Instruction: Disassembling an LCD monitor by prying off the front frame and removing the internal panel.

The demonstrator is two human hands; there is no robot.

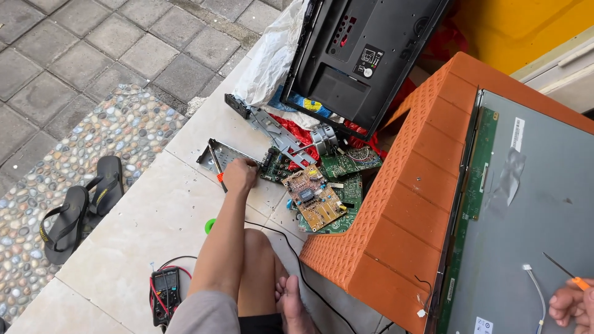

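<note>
Left hand (pixel 240 174) stretched out to the tiled floor (pixel 142 222), fingers curled shut over the orange-handled screwdriver (pixel 217 168) lying beside the grey metal bracket plate (pixel 221 154); whether lifted or merely covered, not possible to tell. Right hand (pixel 570 303) at lower right edge of view, fingers closed on the orange handle of a second slim screwdriver (pixel 564 269), tip hovering above the bare metal back of the flat display panel (pixel 538 204) resting on the orange plastic stool (pixel 402 204). Loose white connector lead (pixel 536 286) trailing across the panel just beside that hand. Heap of green and tan circuit boards (pixel 315 195) on the floor between outstretched hand and stool, black television rear cover (pixel 362 55) propped behind. Multimeter (pixel 166 291) with red leads near the knee, pair of black sandals (pixel 80 207) well apart on the pebbled strip. Judged handling: screwdriver light, rigid, best taken at the ribbed handle rather than the thin shaft; panel broad, thin, fragile, liable to flex, best held by its long metal edges, away from the green driver strip along the side.
</note>
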